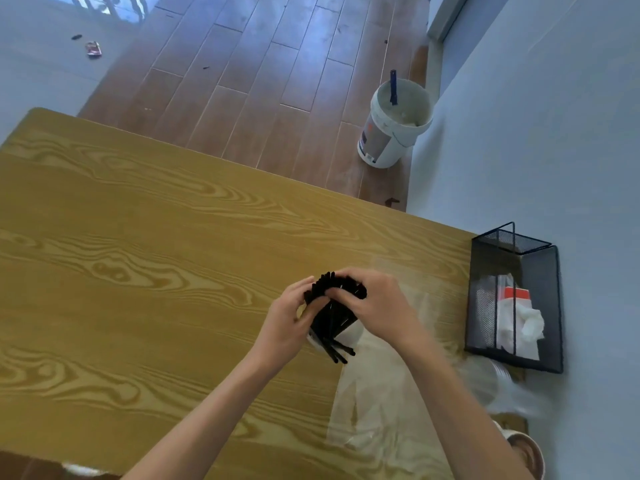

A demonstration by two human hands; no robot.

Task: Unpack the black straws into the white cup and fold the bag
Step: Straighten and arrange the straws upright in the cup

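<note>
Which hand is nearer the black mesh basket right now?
Right. The right hand, gripping the black straws, lies on the side of the bundle facing the black mesh basket; the left hand holds the far side.

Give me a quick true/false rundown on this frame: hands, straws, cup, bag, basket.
1. Both hands hold the bundle of black straws. True: the left hand and right hand grip it from either side.
2. The straws lie flat on the table. False: the bundle stands tilted, lower ends at the white cup.
3. The clear plastic bag is folded. False: it lies spread out, unfolded, on the table under the right forearm.
4. A black mesh basket sits at the table's right edge. True.
5. The white bucket stands on the table. False: it stands on the wooden floor beyond it.
</note>
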